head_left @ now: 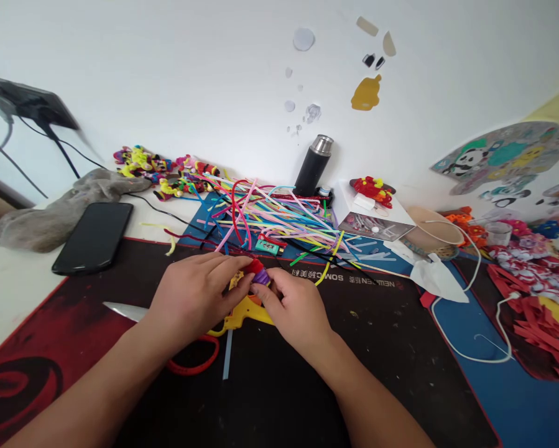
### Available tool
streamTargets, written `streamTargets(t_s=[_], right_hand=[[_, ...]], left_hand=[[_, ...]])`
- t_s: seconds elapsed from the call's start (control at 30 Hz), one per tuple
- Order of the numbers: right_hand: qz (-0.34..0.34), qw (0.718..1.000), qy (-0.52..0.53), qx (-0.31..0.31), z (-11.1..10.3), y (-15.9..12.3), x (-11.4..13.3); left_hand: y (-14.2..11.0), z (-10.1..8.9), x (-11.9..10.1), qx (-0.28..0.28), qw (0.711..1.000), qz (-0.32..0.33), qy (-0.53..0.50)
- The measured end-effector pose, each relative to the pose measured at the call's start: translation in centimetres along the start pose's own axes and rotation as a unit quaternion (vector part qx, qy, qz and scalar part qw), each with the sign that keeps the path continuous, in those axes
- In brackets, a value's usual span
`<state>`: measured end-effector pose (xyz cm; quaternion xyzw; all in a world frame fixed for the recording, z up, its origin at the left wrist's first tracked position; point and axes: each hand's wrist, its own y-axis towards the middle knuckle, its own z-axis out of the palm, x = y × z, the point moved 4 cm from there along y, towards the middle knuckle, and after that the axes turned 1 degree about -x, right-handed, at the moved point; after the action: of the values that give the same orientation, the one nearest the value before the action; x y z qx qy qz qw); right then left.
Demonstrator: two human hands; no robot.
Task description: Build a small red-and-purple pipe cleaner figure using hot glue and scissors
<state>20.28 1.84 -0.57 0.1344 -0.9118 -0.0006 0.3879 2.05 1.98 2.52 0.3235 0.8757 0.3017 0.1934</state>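
Between my fingertips is a small red, purple and yellow craft piece [259, 272], mostly covered by the fingers. My left hand [190, 289] pinches it from the left, its fingers curled over the top. My right hand [298, 305] grips the other side between thumb and fingers. Just below lies a yellow glue gun [242, 314], partly hidden by both hands, with a translucent glue stick [227, 356] pointing towards me. Scissors with red handles [194, 371] rest under my left wrist, their blade showing to its left.
A heap of colourful pipe cleaners [279, 218] lies behind my hands, with a black thermos [313, 165] beyond. At left are a black phone [94, 238] and several small figures [142, 162]. A white box [372, 211], white cable [475, 359] and red strips [540, 330] occupy the right.
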Motion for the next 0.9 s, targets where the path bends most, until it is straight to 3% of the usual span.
streamTargets(t_s=[0.2, 0.33, 0.47, 0.6, 0.73, 0.9], right_hand=[[-0.012, 0.998, -0.068, 0.007, 0.2, -0.2, -0.1], [-0.016, 0.998, -0.065, 0.004, 0.2, -0.1, -0.1], [0.008, 1.0, 0.018, -0.007, 0.0, -0.1, -0.1], [0.05, 0.984, 0.172, -0.001, -0.2, -0.1, 0.0], [0.069, 0.959, 0.276, 0.005, -0.1, 0.0, -0.1], [0.077, 0.95, 0.301, 0.026, 0.4, 0.1, -0.2]], left_hand=[[-0.1, 0.2, -0.3, -0.004, 1.0, 0.001, 0.026], [-0.5, 0.7, 0.0, -0.003, 0.999, -0.036, 0.004], [-0.6, 0.9, 0.8, 0.015, 0.986, -0.132, -0.097], [-0.3, 0.5, 1.0, 0.034, 0.943, -0.213, -0.252], [-0.1, 0.4, 0.3, 0.063, 0.946, -0.154, -0.278], [-0.7, 1.1, 0.7, 0.057, 0.964, -0.12, -0.229]])
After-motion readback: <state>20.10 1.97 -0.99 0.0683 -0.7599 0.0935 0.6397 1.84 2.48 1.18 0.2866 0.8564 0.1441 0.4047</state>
